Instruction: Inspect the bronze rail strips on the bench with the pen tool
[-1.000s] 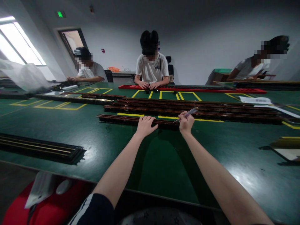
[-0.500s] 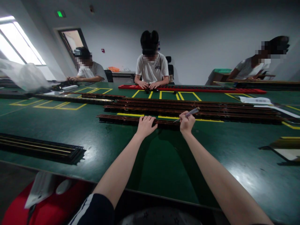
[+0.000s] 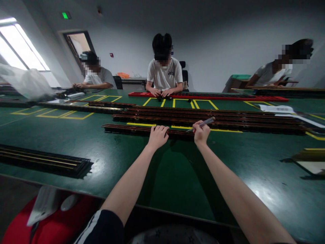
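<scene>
A long dark strip [image 3: 127, 129] with thin copper-coloured lines lies crosswise on the green table in front of me. My left hand [image 3: 158, 136] grips it near its middle, fingers curled over the top and thumb on the near side. In my right hand [image 3: 201, 133] is a slim screwdriver [image 3: 207, 122] with a clear, purplish handle, held like a pen. Its thin tip slants down to the left onto the strip, between my two hands. What exactly the tip touches is too small to make out.
Just beyond lies a bundle of similar dark strips [image 3: 228, 118]. More strips [image 3: 43, 159] rest at the left front, and an angled gold-edged piece [image 3: 309, 161] at the right. Across the table a co-worker [image 3: 164, 73] handles small parts by a red rail [image 3: 228, 97]. Two other people sit farther off.
The strip has slid slightly left. My left thumb has drawn in closer to the fingers. My right hand and the screwdriver have shifted a little left.
</scene>
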`<state>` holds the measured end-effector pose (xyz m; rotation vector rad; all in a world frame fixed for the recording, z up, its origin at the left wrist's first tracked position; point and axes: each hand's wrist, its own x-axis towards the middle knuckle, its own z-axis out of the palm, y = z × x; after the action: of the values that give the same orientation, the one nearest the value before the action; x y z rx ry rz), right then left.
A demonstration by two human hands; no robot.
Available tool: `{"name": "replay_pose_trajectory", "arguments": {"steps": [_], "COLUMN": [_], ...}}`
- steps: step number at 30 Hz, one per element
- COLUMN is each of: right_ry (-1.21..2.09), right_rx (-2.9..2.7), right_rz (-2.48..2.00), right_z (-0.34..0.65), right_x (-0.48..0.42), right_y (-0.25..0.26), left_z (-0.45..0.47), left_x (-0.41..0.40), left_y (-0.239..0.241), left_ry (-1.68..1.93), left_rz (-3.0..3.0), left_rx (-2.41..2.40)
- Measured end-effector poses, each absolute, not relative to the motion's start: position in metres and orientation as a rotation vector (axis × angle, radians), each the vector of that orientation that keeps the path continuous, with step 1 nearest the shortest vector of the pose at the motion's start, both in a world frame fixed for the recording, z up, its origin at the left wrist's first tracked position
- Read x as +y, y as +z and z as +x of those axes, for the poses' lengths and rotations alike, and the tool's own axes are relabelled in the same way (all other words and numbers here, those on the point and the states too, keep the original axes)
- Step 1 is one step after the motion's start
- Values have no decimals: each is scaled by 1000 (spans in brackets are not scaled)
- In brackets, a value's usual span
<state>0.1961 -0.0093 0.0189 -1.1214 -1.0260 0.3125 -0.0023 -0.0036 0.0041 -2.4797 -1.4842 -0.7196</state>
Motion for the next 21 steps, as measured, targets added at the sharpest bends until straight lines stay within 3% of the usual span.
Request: {"name": "replay_pose_trajectory", "arguments": {"steps": [21], "right_ry": [340], "right_rx": [-1013], "right_rz": [-1116], "right_z": [199], "right_x": [-6], "right_y": [15], "left_z": [-2], "left_x": [-4], "left_y": [6], "left_ry": [-657], "left_rz": [-2479], "left_rx": [-1501]}}
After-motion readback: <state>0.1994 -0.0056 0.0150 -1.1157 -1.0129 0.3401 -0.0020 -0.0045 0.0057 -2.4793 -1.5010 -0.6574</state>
